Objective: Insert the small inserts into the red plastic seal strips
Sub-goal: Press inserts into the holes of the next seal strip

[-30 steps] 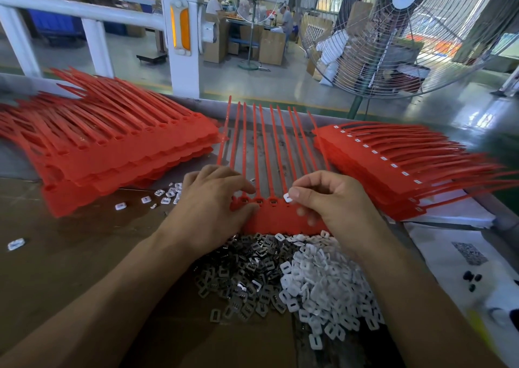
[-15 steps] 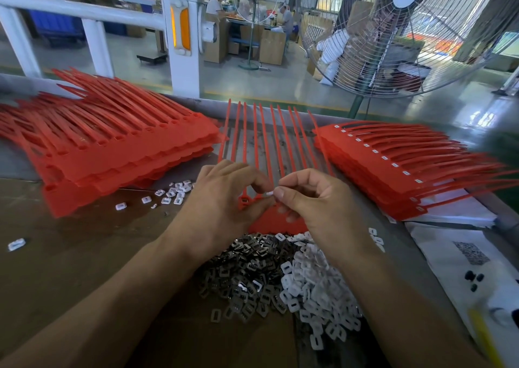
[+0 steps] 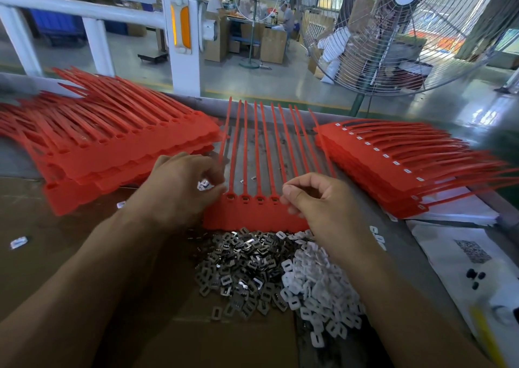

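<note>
At far left on the bench (image 3: 84, 255), a tall stack of red strips (image 3: 112, 148) lies with no inserts showing in its sockets. Next, the left hand (image 3: 179, 188) has its fingers curled round a few shiny inserts (image 3: 204, 185), its thumb tip just beside the leftmost socket of the working strip (image 3: 252, 213). This strip lies flat at centre, tails pointing away; four of its sockets are in view and appear unfilled. Below it sit two heaps, touching: dark metal inserts (image 3: 238, 266) to the left, white inserts (image 3: 317, 291) to the right. The right hand (image 3: 317, 202) is curled, fingertips at the strip's head row; whether thumb and forefinger pinch an insert cannot be told. At far right, a second stack (image 3: 393, 176) shows white inserts seated in its heads, resting on papers (image 3: 463, 249).

Risks, as judged: an insert tipped or reversed at the socket mouth may jam or seat crooked; pressing without steadying the strip may slide it into the heaps; loose inserts in the left palm may spill; a socket may be skipped under the right hand, which covers part of the row.
</note>
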{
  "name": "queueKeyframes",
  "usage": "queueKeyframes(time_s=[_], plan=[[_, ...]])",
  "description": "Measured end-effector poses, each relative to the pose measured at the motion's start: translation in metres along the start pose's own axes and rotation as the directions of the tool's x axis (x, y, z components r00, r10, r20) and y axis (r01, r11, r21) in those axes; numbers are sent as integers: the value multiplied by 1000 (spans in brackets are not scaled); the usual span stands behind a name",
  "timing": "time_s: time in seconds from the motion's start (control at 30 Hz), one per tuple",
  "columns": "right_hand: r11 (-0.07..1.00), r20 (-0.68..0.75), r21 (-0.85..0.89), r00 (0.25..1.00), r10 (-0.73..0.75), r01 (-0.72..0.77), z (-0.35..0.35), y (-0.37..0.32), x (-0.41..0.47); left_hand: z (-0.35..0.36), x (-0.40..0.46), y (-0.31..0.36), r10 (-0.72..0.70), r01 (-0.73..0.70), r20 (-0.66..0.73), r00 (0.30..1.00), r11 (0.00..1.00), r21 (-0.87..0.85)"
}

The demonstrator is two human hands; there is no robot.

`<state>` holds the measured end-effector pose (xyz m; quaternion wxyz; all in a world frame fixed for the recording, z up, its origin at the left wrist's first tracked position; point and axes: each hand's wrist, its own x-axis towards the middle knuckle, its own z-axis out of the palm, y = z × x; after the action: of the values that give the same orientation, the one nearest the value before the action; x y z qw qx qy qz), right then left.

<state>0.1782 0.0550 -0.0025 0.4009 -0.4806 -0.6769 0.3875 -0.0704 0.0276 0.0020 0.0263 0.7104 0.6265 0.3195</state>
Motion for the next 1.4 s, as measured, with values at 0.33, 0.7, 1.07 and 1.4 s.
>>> queueKeyframes(time_s=[0.33,0.7,1.07,1.4], plan=[[993,45,-120,999,0,6,0,3,-2,2,0,-11,-68,63,116,991,997,49],[989,73,-151,997,2,10,0,5,-1,3,1,-13,-90,88,72,993,996,27],[981,92,-195,996,-5,23,-1,7,-1,15,0,-6,-329,329,71,942,944,10],[978,109,-207,994,6,16,-2,7,0,20,1,-4,-410,418,135,902,908,-31]])
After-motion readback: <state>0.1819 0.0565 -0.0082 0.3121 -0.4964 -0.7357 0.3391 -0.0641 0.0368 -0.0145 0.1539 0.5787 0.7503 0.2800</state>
